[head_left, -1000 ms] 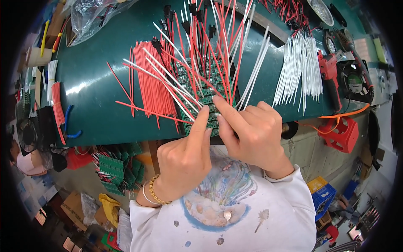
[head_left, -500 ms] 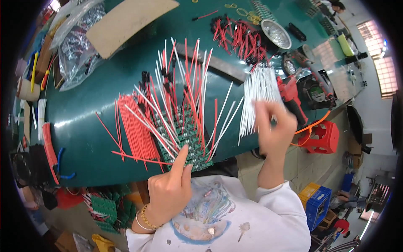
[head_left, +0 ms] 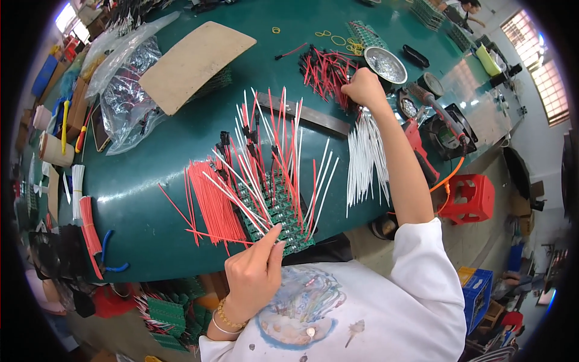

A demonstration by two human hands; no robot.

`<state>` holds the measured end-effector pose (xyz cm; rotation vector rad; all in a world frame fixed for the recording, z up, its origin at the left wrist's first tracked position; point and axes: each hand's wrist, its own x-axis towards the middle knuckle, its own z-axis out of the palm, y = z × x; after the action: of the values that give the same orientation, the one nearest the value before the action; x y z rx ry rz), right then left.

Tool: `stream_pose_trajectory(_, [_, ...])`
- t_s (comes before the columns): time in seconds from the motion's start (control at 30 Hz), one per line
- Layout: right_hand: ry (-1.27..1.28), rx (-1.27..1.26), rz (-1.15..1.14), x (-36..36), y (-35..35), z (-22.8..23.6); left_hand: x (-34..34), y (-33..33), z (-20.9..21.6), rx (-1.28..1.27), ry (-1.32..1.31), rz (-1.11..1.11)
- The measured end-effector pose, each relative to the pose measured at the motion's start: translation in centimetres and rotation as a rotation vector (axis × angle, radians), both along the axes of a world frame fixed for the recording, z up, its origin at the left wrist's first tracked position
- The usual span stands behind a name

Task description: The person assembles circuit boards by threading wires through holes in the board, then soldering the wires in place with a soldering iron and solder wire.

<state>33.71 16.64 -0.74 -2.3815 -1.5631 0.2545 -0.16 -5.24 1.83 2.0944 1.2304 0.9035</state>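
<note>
My left hand [head_left: 254,273] is at the near edge of a green circuit board panel [head_left: 288,218]. Its index finger and thumb close on that edge while the other fingers curl under. Red, white and black wires stand up from the panel. My right hand [head_left: 365,89] reaches far forward to a heap of red and black connector leads [head_left: 319,73]. Its fingers are bent together at the heap's right side; whatever is between the fingertips is hidden. White wires [head_left: 363,160] lie in a bundle beneath my right forearm, and red wires [head_left: 216,199] lie left of the panel.
A metal bar [head_left: 313,117] lies behind the panel. A metal bowl [head_left: 386,65], a soldering iron [head_left: 431,96], a red power tool [head_left: 419,148] and a small fan [head_left: 449,134] stand at the right. Cardboard [head_left: 196,66] and a plastic bag [head_left: 129,93] occupy the back left.
My right hand has gone from above the white wires forward and slightly left to the connector leads. My left hand stays at the panel's edge. The whole view has shifted a little.
</note>
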Motion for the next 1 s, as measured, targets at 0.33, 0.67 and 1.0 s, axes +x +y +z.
stream_pose_trajectory(0.33, [0.495, 0.105, 0.070, -1.7, -8.6, 3.6, -0.2, 0.1, -0.4, 0.006, 0.000, -0.014])
stream_pose_trajectory(0.67, [0.607, 0.015, 0.044, -7.0, -15.8, 0.9, -0.1, 0.0, -0.2, -0.036, 0.010, -0.037])
stream_pose_trajectory(1.0, [0.750, 0.382, -0.027, -6.2, -19.2, 1.5, 1.5, 0.7, 1.1, 0.025, -0.119, -0.262])
